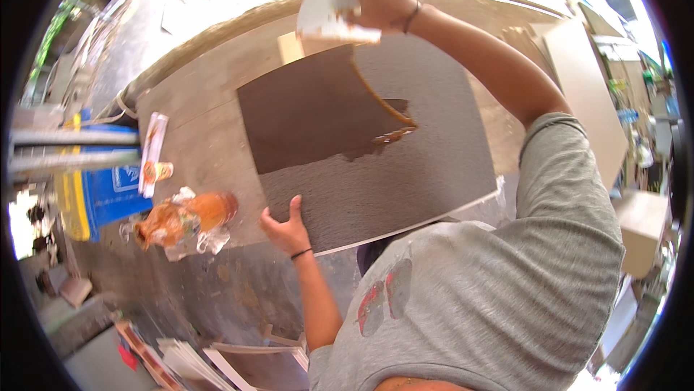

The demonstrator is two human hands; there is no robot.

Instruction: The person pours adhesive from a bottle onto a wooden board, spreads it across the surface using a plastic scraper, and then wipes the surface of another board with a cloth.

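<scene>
My right hand (379, 2) is raised over the far edge of a dark grey board (426, 167), its fingers closed on a pale flat spreader (324, 16) blurred by motion. The spreader's straight edge faces the board. A wet brown film (303, 112) covers the board's far left part, bordered on the right by a curved amber bead of liquid (376, 98) that ends in a small pool. My left hand (288, 230) is at the board's near left edge, thumb and fingers apart, holding nothing. Left of it is a clear plastic bottle (188, 219) with orange liquid.
The board lies on a worn worktable (202, 116). Left stand a blue and yellow container (108, 199), a long white packet (152, 152) and a small orange-and-white cup-like item (160, 171). Panels (578, 94) lean at right; more sheets (253, 366) stand below left.
</scene>
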